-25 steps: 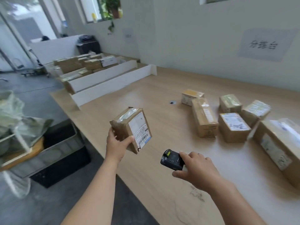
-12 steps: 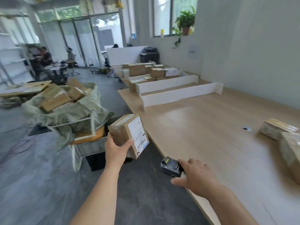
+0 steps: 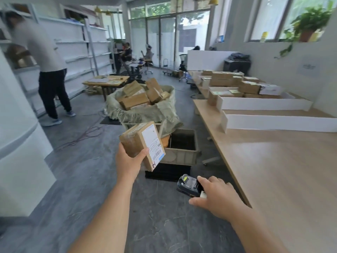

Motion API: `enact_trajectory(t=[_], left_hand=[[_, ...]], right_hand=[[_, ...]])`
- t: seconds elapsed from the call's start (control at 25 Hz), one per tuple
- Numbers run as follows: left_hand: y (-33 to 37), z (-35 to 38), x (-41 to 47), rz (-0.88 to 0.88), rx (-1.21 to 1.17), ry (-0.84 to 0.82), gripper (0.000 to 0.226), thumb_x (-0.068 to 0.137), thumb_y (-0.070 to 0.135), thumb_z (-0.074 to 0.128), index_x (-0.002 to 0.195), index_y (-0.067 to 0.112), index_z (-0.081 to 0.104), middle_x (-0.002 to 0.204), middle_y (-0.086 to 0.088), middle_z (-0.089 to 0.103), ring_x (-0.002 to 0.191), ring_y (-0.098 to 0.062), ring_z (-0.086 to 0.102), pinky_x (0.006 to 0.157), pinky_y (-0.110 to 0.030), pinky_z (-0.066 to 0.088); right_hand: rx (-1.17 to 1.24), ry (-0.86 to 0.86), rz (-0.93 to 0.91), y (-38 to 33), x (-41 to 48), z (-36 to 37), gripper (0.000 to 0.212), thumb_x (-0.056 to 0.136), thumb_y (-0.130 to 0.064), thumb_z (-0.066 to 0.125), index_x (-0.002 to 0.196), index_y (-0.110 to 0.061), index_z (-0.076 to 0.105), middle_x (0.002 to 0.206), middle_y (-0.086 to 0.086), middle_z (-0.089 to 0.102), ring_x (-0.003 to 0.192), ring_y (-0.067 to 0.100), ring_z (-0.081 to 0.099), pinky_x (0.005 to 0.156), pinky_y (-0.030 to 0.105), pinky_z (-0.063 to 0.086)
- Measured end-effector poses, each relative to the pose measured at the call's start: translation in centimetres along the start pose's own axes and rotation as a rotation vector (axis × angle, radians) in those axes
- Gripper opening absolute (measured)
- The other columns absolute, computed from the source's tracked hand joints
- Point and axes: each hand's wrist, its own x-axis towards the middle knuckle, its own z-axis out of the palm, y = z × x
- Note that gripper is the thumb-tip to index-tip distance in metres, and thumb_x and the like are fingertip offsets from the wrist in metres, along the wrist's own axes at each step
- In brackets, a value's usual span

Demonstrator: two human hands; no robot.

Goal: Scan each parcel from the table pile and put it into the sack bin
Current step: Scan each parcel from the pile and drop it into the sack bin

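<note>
My left hand (image 3: 128, 161) grips a small brown cardboard parcel (image 3: 135, 142) from below, its white barcode label turned to the right. My right hand (image 3: 217, 195) holds a black handheld scanner (image 3: 188, 185) lower right of the parcel, its head pointing up-left. Straight beyond the parcel stands the sack bin (image 3: 145, 114), a green woven sack heaped with brown parcels. The wooden table (image 3: 284, 170) runs along the right; its parcel pile is out of view.
A grey crate (image 3: 182, 156) on a black one sits on the floor between me and the sack. White dividers (image 3: 273, 122) and more boxes lie farther along the table. A person (image 3: 45, 70) stands at shelves on the left. Cables cross the floor.
My view has swung left from the table pile to the room and sack bin. Both hands keep the same hold; the parcel now lines up in front of the sack.
</note>
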Motion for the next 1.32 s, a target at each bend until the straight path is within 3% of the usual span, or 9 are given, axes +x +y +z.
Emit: enact_trajectory(t=[0.28, 0.6, 0.84, 1.0, 1.16, 1.32], left_hand=[[-0.7, 0.6, 8.1, -0.007, 0.119, 0.110, 0.103, 0.049, 0.069, 0.072, 0.138, 0.031, 0.038, 0.134, 0.002, 0.053, 0.121, -0.019, 0.054, 0.100, -0.049, 0.047], [1.9, 10.5, 21.1, 0.036, 0.203, 0.087, 0.116, 0.047, 0.077, 0.070, 0.145, 0.028, 0.031, 0.143, -0.001, 0.048, 0.130, -0.022, 0.048, 0.103, -0.052, 0.043], [3.1, 15.7, 29.5, 0.163, 0.266, 0.099, 0.101, 0.055, 0.067, 0.072, 0.139, 0.024, 0.036, 0.140, -0.004, 0.048, 0.127, -0.023, 0.049, 0.102, -0.047, 0.044], [4.5, 16.9, 36.7, 0.190, 0.388, 0.135, 0.116, 0.053, 0.077, 0.067, 0.148, 0.027, 0.023, 0.150, -0.004, 0.037, 0.134, -0.026, 0.043, 0.105, -0.055, 0.040], [6.1, 18.9, 45.0, 0.271, 0.524, 0.133, 0.108, 0.066, 0.065, 0.074, 0.151, 0.029, 0.017, 0.152, -0.007, 0.033, 0.138, -0.029, 0.036, 0.106, -0.056, 0.037], [7.2, 21.0, 53.2, 0.298, 0.557, 0.088, 0.108, 0.062, 0.066, 0.075, 0.149, 0.033, 0.019, 0.150, -0.007, 0.037, 0.134, -0.030, 0.041, 0.105, -0.056, 0.038]], right_hand=[[0.004, -0.030, -0.111, -0.8, 10.4, -0.4, 0.087, 0.086, -0.072, 0.046, 0.154, -0.026, 0.019, 0.137, 0.003, 0.046, 0.129, 0.024, 0.041, 0.106, 0.041, 0.033], [-0.026, 0.003, -0.109, 4.5, 23.8, -5.7, 0.083, 0.086, -0.071, 0.047, 0.152, -0.026, 0.024, 0.141, 0.005, 0.045, 0.130, 0.026, 0.042, 0.107, 0.043, 0.033], [-0.015, 0.011, -0.115, 7.4, 32.5, -8.8, 0.084, 0.086, -0.070, 0.048, 0.153, -0.026, 0.022, 0.142, 0.006, 0.044, 0.132, 0.027, 0.040, 0.107, 0.043, 0.033], [-0.023, 0.013, -0.113, 8.1, 37.9, -10.3, 0.087, 0.086, -0.071, 0.048, 0.154, -0.026, 0.019, 0.141, 0.005, 0.044, 0.131, 0.026, 0.040, 0.106, 0.042, 0.034], [-0.023, 0.050, -0.093, 8.3, 44.4, -12.6, 0.083, 0.086, -0.070, 0.049, 0.152, -0.025, 0.024, 0.141, 0.006, 0.044, 0.131, 0.027, 0.040, 0.108, 0.043, 0.035], [-0.025, 0.061, -0.072, 7.5, 50.9, -15.4, 0.079, 0.087, -0.069, 0.050, 0.149, -0.026, 0.029, 0.135, 0.005, 0.047, 0.126, 0.025, 0.043, 0.106, 0.043, 0.036]])
